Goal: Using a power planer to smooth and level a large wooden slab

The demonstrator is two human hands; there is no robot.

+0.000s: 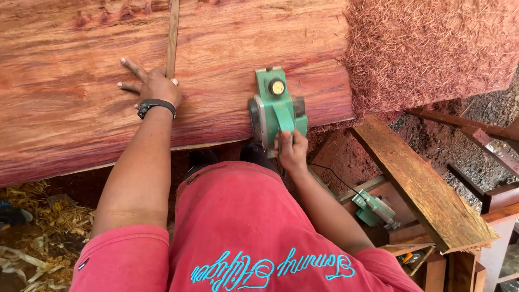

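Filling most of the view, a wide reddish wooden slab (216,65) lies across the top, its near edge running just above the person's red shirt (243,232). To the right, a heap of reddish wood shavings (427,48) covers the slab's end and spills past it. Below that heap a rough brown plank (427,189) slants down toward the lower right, well apart from both hands. A green electric planer (277,105) sits flat on the slab close to the near edge, its round yellow knob facing up. The right hand (292,151) is wrapped closed around the planer's rear handle, fingers curled over it. A thin wooden strip (172,35) lies upright in the view across the slab, reaching from the top edge down to the left hand (154,86). That hand rests palm down on the slab with its fingers spread to the left, touching the strip's lower end; a dark wristband (157,106) circles the wrist. A second green power tool (376,208) lies lower right, below the plank, with a thin black cord (332,176) leading toward it.
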